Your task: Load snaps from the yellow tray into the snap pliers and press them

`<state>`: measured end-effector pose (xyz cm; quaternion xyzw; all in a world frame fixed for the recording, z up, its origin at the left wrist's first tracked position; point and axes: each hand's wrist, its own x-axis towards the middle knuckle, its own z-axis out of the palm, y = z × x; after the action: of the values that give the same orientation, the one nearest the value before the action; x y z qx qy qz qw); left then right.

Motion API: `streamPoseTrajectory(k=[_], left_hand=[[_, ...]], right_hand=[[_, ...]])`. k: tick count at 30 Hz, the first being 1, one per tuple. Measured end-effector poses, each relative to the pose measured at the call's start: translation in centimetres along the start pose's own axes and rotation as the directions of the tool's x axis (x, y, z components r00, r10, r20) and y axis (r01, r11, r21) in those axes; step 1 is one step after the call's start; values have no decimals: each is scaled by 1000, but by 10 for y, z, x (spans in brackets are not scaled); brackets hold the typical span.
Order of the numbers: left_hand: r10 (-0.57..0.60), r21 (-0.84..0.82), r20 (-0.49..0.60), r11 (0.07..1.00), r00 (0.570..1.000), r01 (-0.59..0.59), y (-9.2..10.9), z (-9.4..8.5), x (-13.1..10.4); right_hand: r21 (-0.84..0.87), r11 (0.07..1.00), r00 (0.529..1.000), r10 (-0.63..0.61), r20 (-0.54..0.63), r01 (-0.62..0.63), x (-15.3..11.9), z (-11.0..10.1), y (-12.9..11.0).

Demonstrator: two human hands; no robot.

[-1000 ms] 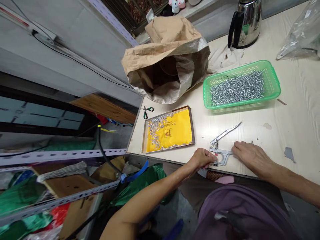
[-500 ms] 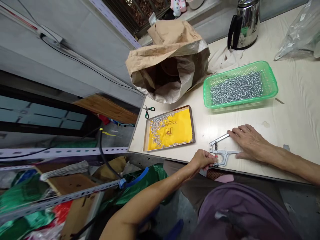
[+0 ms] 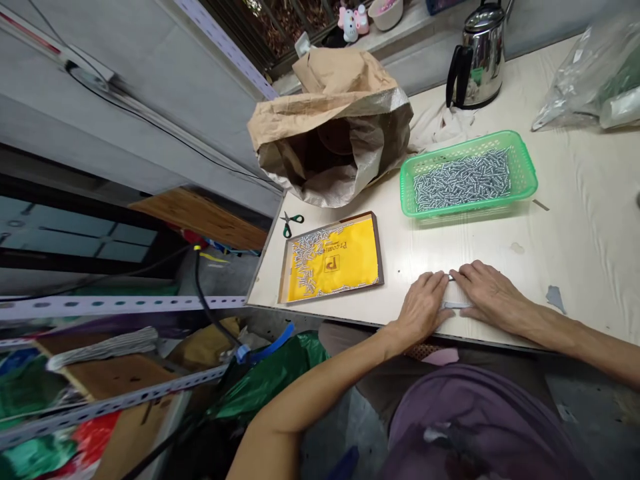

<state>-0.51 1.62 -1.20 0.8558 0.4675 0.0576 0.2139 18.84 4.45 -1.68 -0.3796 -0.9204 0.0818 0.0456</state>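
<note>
Both my hands are on a pair of grey metal snap-fastener pliers at the table's front edge. My left hand wraps over its head end and hides the jaws and spring. My right hand is closed round the ends of the two handles, thumb on the lower one and fingers on the upper. To the left lies a shallow brown tray with a yellow printed sheet and many small silvery metal pieces at its left side. Whatever sits between the jaws is covered.
Behind my hands stands a green plastic basket filled with small silvery pieces. Green-handled scissors, an open paper sack, a steel kettle and a clear plastic bag are on the table. A grey scrap lies beside my right wrist.
My left hand has gone from pinching at the pliers' jaws to covering their head. The handles, spread apart before, are now closer together under my right hand. The view has shifted slightly.
</note>
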Motion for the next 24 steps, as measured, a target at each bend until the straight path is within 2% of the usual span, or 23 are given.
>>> streamPoseTrajectory(k=[3,8,16,18,20,22,24], left_hand=[[15,81,86,996,996,-22,1,-1,14],[29,114,143,992,989,-46,3,-7,24],[9,52,141,998,990,-17,2,0,28],[-2,57,101,998,995,-3,2,3,27],[-26,68,4,997,1000,26,4,8,23],[-30,83,-118,996,993,40,9,19,16],[17,92,-193,996,981,1,17,33,7]], right_hand=[[5,1000,1000,25,-17,-25,-6,1,5],[-43,998,999,41,-19,-42,-14,1,9],[89,995,992,58,-115,-47,-20,5,-5],[81,995,990,63,-123,-53,-19,5,2],[70,997,994,46,-104,-39,-16,2,14],[64,998,998,12,-62,-8,-11,-1,29],[56,998,1000,-9,-25,10,-4,-4,41]])
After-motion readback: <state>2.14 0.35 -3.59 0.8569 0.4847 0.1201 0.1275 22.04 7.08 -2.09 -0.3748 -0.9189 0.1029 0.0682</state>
